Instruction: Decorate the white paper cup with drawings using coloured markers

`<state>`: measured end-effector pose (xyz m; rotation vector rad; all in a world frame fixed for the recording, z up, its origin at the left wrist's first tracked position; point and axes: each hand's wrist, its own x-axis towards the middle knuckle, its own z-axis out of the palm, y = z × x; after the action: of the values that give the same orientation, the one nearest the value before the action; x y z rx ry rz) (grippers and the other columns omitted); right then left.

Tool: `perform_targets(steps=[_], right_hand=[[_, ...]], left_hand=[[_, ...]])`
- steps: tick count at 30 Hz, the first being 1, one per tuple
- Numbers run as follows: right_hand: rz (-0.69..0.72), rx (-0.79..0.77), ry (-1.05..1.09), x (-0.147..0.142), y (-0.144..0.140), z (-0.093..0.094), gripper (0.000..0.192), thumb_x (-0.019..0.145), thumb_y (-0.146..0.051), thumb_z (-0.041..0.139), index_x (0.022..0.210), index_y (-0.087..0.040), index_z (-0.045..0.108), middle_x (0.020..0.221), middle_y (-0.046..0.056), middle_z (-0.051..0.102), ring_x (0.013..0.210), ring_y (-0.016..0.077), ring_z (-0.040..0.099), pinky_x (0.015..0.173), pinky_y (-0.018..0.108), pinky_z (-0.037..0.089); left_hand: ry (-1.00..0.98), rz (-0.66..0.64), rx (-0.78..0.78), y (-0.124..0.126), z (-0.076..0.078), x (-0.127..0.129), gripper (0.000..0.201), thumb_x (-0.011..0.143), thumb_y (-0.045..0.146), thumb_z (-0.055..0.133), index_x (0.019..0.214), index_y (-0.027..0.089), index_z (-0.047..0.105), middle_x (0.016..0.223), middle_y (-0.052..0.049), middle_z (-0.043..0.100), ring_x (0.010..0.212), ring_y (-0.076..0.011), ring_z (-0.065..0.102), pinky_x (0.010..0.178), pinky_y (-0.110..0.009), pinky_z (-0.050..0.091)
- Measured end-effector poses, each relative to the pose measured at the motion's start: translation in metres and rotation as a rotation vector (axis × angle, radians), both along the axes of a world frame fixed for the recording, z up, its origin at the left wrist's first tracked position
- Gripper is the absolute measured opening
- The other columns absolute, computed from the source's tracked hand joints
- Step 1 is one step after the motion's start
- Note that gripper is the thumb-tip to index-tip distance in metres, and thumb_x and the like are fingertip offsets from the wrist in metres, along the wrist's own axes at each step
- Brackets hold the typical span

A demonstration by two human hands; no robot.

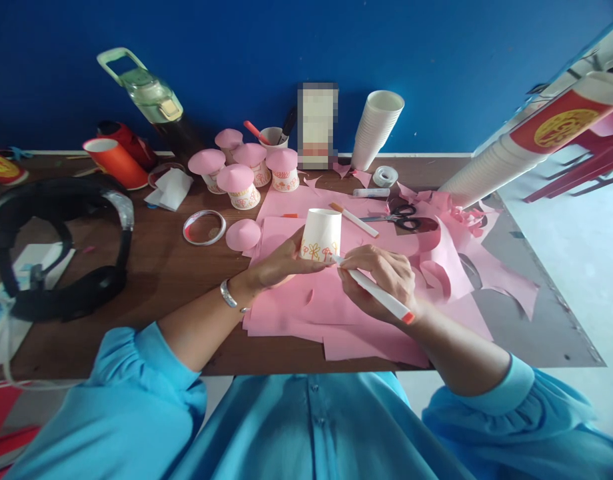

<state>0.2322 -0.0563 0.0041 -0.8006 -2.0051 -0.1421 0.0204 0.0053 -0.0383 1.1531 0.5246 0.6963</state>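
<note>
Backdrop: deep blue wall behind a brown worktop (156,267) strewn with pink paper sheets (306,307).
Left grip: left hand (279,267) closed around the lower side of an inverted white paper cup (321,233), thumb up against the wall, steadying it over the pink sheets.
Right grip: right hand (381,280) pinched shut on a white marker (374,290) with an orange cap end, tip touching the cup's lower edge beside small orange flower drawings.
Cup position: between the two grips, just above the paper, open rim toward the worktop.
Technique: best to keep the cup braced and turn it slowly with the left grip, draw with short light strokes, rest the right wrist on the paper for control.
Beyond the grips: finished pink-capped cups (246,177), a loose pink cap (242,235), scissors (401,218), tape roll (385,176), stacked white cups (376,130).
Far left of the grips: black headset (56,247).
</note>
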Motion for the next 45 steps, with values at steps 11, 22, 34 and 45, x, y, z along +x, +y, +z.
perform_targets(steps=[11, 22, 34, 45], right_hand=[[0.010, 0.001, -0.008, -0.0017, -0.0005, 0.0022, 0.017, 0.096, -0.007, 0.064, 0.101, -0.023, 0.058, 0.080, -0.001, 0.073, 0.066, 0.0123, 0.073, 0.061, 0.023, 0.061], [0.059, 0.007, 0.056, 0.0009, -0.0026, 0.0037, 0.018, 0.095, -0.009, 0.064, 0.106, -0.023, 0.059, 0.081, 0.000, 0.072, 0.069, 0.0135, 0.074, 0.064, 0.024, 0.065], [0.076, 0.019, 0.046, 0.0001, -0.0016, 0.0017, 0.017, 0.096, -0.008, 0.065, 0.107, -0.021, 0.060, 0.083, 0.001, 0.073, 0.072, 0.0139, 0.075, 0.066, 0.024, 0.065], [0.075, 0.028, 0.074, 0.0013, -0.0011, -0.0019, 0.024, 0.094, -0.008, 0.067, 0.113, -0.021, 0.062, 0.089, 0.004, 0.075, 0.079, 0.0186, 0.077, 0.068, 0.030, 0.066]], left_hand=[[0.003, -0.006, -0.001, 0.0000, 0.0011, 0.0004, 0.054, 0.077, 0.036, 0.094, 0.120, 0.023, 0.064, 0.112, -0.005, 0.072, 0.103, -0.0228, 0.067, 0.090, -0.038, 0.052], [-0.031, -0.013, -0.004, -0.0003, 0.0047, 0.0004, 0.042, 0.080, 0.032, 0.090, 0.114, 0.022, 0.070, 0.107, -0.004, 0.070, 0.100, -0.0209, 0.067, 0.092, -0.038, 0.054], [-0.057, -0.008, -0.015, 0.0012, 0.0020, 0.0001, 0.044, 0.078, 0.031, 0.091, 0.115, 0.023, 0.071, 0.108, -0.005, 0.073, 0.101, -0.0221, 0.068, 0.092, -0.039, 0.056], [-0.127, -0.010, -0.023, -0.0008, 0.0072, 0.0026, 0.041, 0.086, 0.034, 0.084, 0.123, 0.022, 0.071, 0.116, -0.008, 0.075, 0.112, -0.0251, 0.070, 0.100, -0.039, 0.055]])
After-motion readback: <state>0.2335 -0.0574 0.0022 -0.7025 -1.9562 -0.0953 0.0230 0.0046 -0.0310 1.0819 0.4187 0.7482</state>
